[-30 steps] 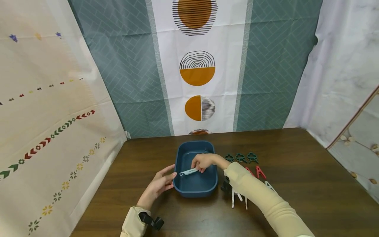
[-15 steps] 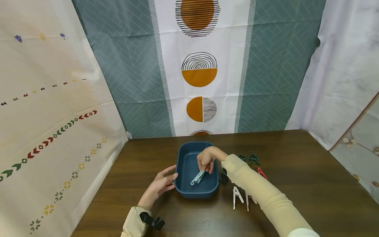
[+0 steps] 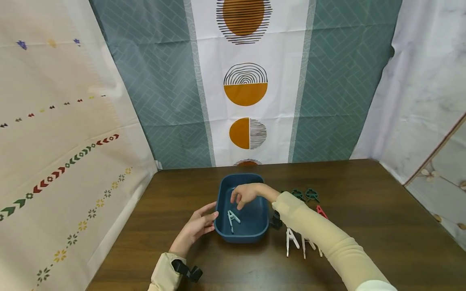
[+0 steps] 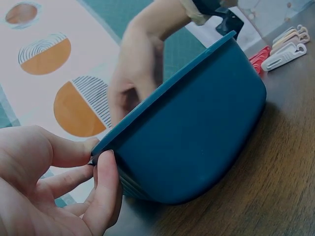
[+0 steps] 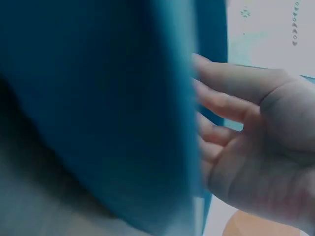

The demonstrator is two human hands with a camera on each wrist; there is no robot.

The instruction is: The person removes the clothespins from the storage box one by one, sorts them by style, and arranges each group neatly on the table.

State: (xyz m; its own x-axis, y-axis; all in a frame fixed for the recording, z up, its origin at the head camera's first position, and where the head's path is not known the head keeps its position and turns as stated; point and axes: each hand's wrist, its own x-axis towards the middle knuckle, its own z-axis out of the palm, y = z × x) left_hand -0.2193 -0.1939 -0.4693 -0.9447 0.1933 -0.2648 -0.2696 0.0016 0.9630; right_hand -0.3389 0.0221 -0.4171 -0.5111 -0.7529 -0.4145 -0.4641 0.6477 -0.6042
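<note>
A dark blue plastic basin (image 3: 223, 236) stands on the wooden table. My left hand (image 3: 199, 223) pinches its left rim, thumb on one side and fingers on the other, as the left wrist view shows (image 4: 59, 182). Inside the basin lies a light blue clothespin (image 3: 230, 216), its legs spread in an A shape. Over the basin, a little above and right of that clothespin, hangs my right hand (image 3: 247, 194) with nothing in it and its fingers loosely bent. The right wrist view is blurred, and the basin wall covers part of the fingertips there.
Right of the basin lie several white clothespins (image 3: 289, 238), partly under my right sleeve (image 3: 313, 226). A red clothespin (image 3: 321, 211) and green round-headed clips (image 3: 312, 195) lie farther back. A patterned cloth (image 3: 255, 89) hangs behind the table.
My right hand has let go of the light blue clothespin, which now rests on the basin floor, and has moved left and slightly up. The left hand stays at the rim.
</note>
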